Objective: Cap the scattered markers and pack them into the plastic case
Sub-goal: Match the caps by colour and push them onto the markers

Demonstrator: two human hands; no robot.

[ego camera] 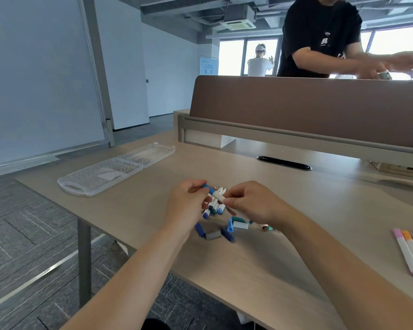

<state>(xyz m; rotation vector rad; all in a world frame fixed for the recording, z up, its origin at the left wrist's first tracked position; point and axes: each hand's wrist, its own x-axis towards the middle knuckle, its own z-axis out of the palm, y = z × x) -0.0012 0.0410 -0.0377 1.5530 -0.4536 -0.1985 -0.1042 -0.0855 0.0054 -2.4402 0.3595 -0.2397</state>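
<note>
- Nearest on the desk (248,270), loose caps (212,234) in blue, grey and teal lie just in front of both hands, so capping looks barely begun.
- The left grip (188,203) pinches a blue cap (208,186) at its fingertips; whether a marker is attached behind it, I cannot tell.
- The right grip (253,203) is curled round a white marker (218,195), its end pointing towards the left hand and close to the cap.
- Step in hand, as I judge it: fitting a cap on. The next move calls for lining cap and tip up, then pressing them together.
- Under the hands lies a heap of markers (212,208).
- Well apart, far left, the plastic case (115,170) lies open, with no markers in it.
</note>
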